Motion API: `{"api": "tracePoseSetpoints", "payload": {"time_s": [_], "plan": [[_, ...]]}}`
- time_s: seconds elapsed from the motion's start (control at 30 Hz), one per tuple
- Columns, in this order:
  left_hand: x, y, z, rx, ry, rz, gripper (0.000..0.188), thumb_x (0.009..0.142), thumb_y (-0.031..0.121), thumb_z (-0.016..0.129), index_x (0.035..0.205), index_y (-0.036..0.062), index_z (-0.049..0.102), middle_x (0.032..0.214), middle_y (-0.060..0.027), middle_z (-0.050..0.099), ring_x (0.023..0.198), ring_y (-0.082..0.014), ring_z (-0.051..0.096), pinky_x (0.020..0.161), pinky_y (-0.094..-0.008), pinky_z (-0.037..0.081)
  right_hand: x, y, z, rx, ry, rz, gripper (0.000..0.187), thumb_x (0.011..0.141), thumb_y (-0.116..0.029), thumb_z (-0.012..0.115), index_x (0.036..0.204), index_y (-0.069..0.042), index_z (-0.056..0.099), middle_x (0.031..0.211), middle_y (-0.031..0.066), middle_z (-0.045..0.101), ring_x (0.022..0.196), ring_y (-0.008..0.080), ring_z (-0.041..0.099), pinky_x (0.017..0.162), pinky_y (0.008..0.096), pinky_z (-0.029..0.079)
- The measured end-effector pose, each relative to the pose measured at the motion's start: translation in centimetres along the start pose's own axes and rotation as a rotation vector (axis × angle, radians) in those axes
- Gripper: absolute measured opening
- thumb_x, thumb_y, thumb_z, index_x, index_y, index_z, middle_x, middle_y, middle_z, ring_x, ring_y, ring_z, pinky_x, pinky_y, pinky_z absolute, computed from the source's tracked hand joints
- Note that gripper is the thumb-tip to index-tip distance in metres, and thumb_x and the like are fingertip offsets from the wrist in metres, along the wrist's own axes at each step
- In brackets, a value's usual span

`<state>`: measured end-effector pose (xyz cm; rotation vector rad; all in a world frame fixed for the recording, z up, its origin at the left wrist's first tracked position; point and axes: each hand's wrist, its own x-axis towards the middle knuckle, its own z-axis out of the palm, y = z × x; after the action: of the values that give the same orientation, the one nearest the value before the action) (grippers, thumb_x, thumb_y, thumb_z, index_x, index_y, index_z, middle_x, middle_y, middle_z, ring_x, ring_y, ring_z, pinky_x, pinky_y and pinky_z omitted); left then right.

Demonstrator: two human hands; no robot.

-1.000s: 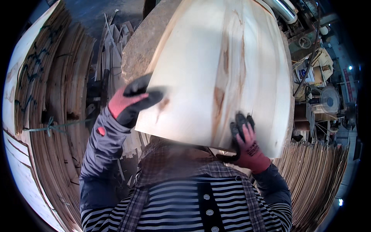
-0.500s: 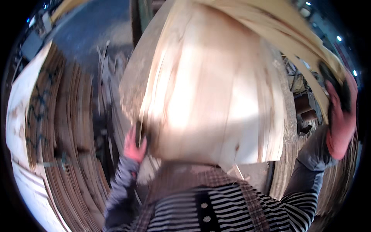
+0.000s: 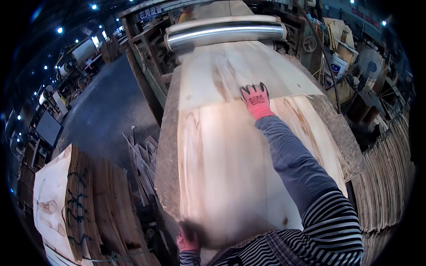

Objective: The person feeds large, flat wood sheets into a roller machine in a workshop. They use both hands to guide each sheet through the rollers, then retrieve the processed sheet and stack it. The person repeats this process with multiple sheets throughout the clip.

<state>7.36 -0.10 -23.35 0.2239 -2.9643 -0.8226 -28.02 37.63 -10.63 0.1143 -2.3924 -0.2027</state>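
Upper wood sheet (image 3: pixel 199 84) flat on lower wood sheet (image 3: pixel 226 164), far end at shiny metal roller (image 3: pixel 226 34). Right hand (image 3: pixel 256 99), red-and-black glove, palm down, fingers spread, on upper sheet's near edge. Half second ago same hand far right, with lifted sheet; now sheet appears laid, lined toward roller. Left hand (image 3: pixel 188 239) at lower sheet's near left corner, blurred; grip cannot be told. Around: rough table (image 3: pixel 165 177), wood stacks (image 3: pixel 106 204) both sides.
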Motion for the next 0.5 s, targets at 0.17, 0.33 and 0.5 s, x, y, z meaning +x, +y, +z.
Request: {"api": "tracePoseSetpoints", "payload": {"time_s": [0.17, 0.33, 0.5], "plan": [[-0.2, 0.3, -2.1, -0.199, 0.037, -0.009, 0.053, 0.075, 0.014, 0.053, 0.123, 0.0016, 0.036, 0.116, -0.0192, 0.048, 0.101, -0.0324, 0.05, 0.084, -0.0368, 0.041, -6.5, -4.4, -1.9, 0.247, -0.145, -0.081, 0.054, 0.078, -0.03, 0.048, 0.126, -0.01, 0.034, 0.127, 0.0134, 0.034, 0.12, 0.0314, 0.027, 0.1, 0.0511, 0.013], [1.1, 2.2, -5.3, -0.69, -0.02, -0.12, 0.042, 0.079, 0.01, 0.056, 0.117, -0.0022, 0.043, 0.103, -0.0138, 0.056, 0.092, -0.0162, 0.054, 0.078, -0.0262, 0.043, -16.5, -6.1, -14.1, 0.596, -0.442, -0.539, 0.065, 0.074, -0.043, 0.052, 0.127, -0.01, 0.033, 0.126, 0.0151, 0.035, 0.118, 0.0333, 0.031, 0.098, 0.0527, 0.016], [1.7, 0.6, -7.1, -0.986, -0.042, -0.158, 0.036, 0.079, 0.009, 0.055, 0.113, -0.0036, 0.048, 0.096, -0.0086, 0.059, 0.089, -0.0145, 0.054, 0.079, -0.0233, 0.041, -25.4, -5.4, -22.2, 0.736, -0.774, -0.551, 0.07, 0.073, -0.052, 0.05, 0.127, -0.01, 0.034, 0.128, 0.0174, 0.033, 0.12, 0.0345, 0.029, 0.099, 0.0523, 0.016]]}}
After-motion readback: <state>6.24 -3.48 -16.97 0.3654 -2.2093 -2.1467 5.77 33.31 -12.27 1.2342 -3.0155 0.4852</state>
